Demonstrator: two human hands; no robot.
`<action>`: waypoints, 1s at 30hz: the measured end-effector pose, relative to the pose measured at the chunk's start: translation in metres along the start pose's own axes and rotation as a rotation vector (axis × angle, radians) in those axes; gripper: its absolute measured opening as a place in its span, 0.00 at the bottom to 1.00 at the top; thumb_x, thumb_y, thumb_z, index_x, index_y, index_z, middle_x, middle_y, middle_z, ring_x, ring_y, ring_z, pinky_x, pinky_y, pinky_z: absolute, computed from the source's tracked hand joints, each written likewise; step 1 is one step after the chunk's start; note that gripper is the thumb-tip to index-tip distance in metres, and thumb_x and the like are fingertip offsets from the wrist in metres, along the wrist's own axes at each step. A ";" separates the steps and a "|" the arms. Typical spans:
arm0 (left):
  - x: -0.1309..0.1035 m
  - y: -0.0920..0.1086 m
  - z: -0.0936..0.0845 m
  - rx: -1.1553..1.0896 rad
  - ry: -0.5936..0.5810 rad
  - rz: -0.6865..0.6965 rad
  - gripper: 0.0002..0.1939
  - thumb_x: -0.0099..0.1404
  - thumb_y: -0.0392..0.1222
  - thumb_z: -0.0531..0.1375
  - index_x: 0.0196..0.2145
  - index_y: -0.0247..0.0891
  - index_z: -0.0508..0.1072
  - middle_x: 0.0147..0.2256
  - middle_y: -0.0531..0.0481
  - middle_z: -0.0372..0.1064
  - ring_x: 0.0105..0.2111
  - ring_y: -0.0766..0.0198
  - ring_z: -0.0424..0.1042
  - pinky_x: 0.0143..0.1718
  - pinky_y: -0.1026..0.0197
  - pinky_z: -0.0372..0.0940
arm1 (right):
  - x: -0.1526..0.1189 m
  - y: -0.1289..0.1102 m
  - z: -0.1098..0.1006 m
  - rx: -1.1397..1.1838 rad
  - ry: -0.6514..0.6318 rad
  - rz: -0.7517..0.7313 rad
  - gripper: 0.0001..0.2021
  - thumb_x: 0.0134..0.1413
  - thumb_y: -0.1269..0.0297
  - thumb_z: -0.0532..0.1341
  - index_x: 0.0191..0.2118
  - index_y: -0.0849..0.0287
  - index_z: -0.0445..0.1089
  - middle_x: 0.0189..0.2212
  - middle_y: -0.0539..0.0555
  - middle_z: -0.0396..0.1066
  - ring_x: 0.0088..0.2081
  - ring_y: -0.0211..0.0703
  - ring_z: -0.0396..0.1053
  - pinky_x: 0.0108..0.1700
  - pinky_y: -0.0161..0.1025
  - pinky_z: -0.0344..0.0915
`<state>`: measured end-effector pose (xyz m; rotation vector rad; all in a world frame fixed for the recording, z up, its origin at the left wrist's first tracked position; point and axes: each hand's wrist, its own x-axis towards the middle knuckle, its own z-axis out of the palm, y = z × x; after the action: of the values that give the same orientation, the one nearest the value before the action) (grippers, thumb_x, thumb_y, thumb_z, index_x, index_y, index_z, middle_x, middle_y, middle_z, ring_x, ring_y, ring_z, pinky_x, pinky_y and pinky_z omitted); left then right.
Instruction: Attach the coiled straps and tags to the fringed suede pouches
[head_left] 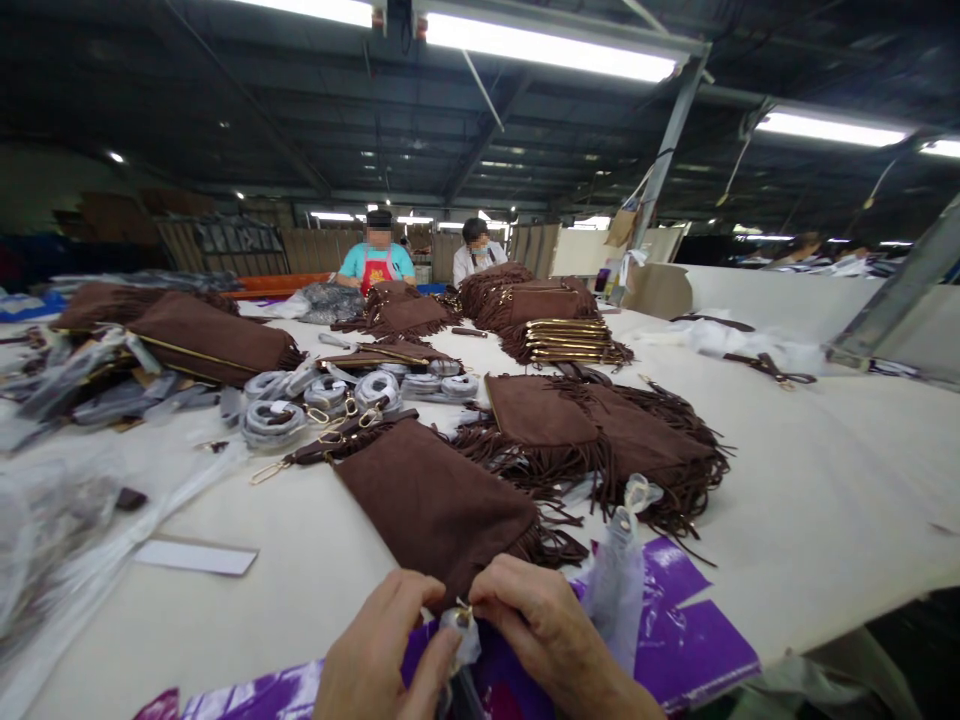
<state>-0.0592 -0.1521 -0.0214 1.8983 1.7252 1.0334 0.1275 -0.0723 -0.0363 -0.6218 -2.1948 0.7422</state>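
A brown fringed bag [442, 500] lies on the white table, its near corner between my hands. My left hand [386, 650] is closed in a pinch on a small piece of clear plastic wrap [466, 640] around a metal fitting at that corner. The fingertips of my right hand [536, 620] press together at the same fitting, from the right side. Beneath both hands is a purple glossy sheet [694, 650]. A plastic-wrapped strap [619, 580] stands up from it, right of my right hand.
More brown bags [600, 430] are piled beyond, with coiled wrapped straps [274, 420] at the left. A white card [196, 556] and loose plastic [52, 540] lie left. Two people [377, 260] sit across the table [810, 480].
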 end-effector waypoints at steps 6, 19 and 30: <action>0.028 0.013 -0.003 0.079 -0.230 0.057 0.13 0.68 0.39 0.50 0.33 0.41 0.74 0.33 0.49 0.70 0.34 0.62 0.71 0.35 0.64 0.60 | -0.002 0.000 0.000 -0.060 -0.010 0.040 0.14 0.69 0.63 0.50 0.32 0.56 0.68 0.27 0.48 0.67 0.29 0.39 0.67 0.31 0.33 0.58; 0.046 0.012 -0.004 0.067 -0.237 -0.024 0.11 0.68 0.38 0.45 0.28 0.40 0.61 0.28 0.52 0.63 0.29 0.63 0.63 0.30 0.62 0.54 | 0.003 -0.006 -0.004 0.125 -0.005 0.186 0.05 0.57 0.70 0.57 0.34 0.56 0.69 0.26 0.47 0.70 0.29 0.39 0.69 0.33 0.32 0.62; 0.077 0.013 -0.021 -0.251 -0.184 -0.108 0.11 0.66 0.45 0.49 0.27 0.40 0.62 0.21 0.57 0.62 0.22 0.67 0.62 0.25 0.66 0.57 | 0.039 -0.009 -0.008 0.310 -0.080 0.358 0.07 0.54 0.67 0.57 0.28 0.59 0.70 0.23 0.45 0.65 0.19 0.33 0.67 0.20 0.26 0.58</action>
<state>-0.0670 -0.0839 0.0217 1.6684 1.5008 0.9525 0.1079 -0.0520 -0.0070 -0.8434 -2.0006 1.2838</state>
